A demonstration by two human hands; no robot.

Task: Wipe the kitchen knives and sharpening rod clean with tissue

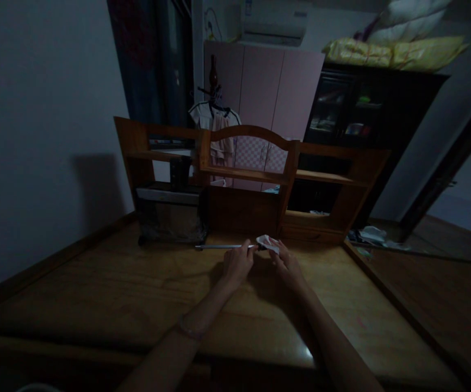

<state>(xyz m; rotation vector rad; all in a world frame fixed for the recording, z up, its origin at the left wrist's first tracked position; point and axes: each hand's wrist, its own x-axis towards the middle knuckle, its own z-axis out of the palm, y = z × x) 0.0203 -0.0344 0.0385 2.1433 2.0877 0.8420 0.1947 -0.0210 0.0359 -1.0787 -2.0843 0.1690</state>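
My left hand [239, 265] is closed around the right part of a thin grey rod [219, 246] that points left, just above the wooden desk [117, 294]. My right hand [286, 261] pinches a small white crumpled cloth or tissue [266, 242] against the rod's right end. Both hands meet near the middle of the desk, in front of the wooden shelf unit [252, 174]. The room is dim, and fine details of the rod's tip are hidden by the white piece.
A dark box-like device [170, 215] stands at the shelf's left foot. Behind are a pink wardrobe [268, 92], hanging clothes [217, 128] and a dark cabinet [349, 109]. White items [372, 235] lie right of the desk's corner. A wall runs along the left.
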